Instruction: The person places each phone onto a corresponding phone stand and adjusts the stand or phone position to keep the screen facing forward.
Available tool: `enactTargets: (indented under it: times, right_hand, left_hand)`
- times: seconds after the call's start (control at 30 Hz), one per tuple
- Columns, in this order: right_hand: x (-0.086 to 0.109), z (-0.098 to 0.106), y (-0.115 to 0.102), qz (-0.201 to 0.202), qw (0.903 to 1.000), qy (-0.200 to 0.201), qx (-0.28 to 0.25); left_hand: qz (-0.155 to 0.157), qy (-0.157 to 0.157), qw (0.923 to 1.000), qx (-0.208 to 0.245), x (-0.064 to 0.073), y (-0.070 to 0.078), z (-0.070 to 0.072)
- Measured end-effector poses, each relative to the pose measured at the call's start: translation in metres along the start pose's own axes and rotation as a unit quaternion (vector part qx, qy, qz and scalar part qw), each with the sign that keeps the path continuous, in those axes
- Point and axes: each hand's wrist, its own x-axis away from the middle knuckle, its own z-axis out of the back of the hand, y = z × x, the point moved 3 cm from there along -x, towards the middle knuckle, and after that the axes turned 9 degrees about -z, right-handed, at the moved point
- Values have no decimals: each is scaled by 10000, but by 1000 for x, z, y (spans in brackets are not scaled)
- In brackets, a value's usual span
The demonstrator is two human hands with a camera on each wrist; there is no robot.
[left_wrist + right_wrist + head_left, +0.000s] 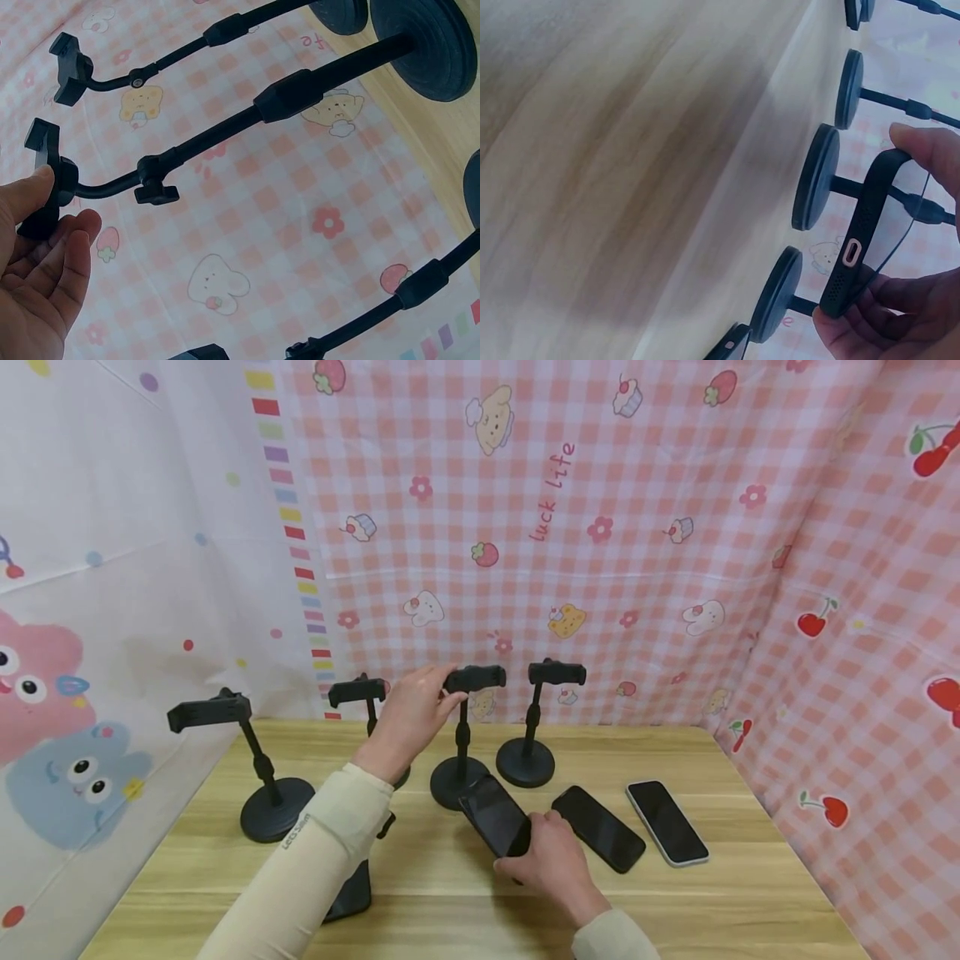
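Observation:
With thumb and fingers my left hand (417, 713) grips the left end of the black clamp (480, 678) on top of a phone stand (462, 735). The left wrist view shows the thumb (34, 191) on one face of the clamp and fingers behind it. In my right hand (553, 862) is a black-cased smartphone (495, 814), held by its edges and tilted above the table in front of that stand's round base (450, 789). The right wrist view shows the phone's bottom edge with its charging port (851, 253), thumb and fingers on opposite sides.
Another stand (528, 764) is to the right; two more, one at far left (270, 810) and one partly behind my left arm (358, 691), are to the left. A black phone (600, 828) and a white-edged phone (667, 822) lie at right. Another phone (352, 893) is partly hidden by my left sleeve.

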Motion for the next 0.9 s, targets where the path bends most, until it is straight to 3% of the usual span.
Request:
enactTargets:
  times: [0.3, 0.7, 0.9]
  right_hand:
    - [0, 10, -5, -6, 9988, 487, -12]
    - [0, 19, -7, -199, 9937, 988, -491]
    - [1, 26, -11, -241, 9896, 1214, -731]
  left_hand:
    - [-222, 101, 9996, 121, 3, -1, 1]
    - [-200, 11, 9997, 111, 7, -2, 1]
    - [-337, 132, 9993, 112, 9, -4, 1]
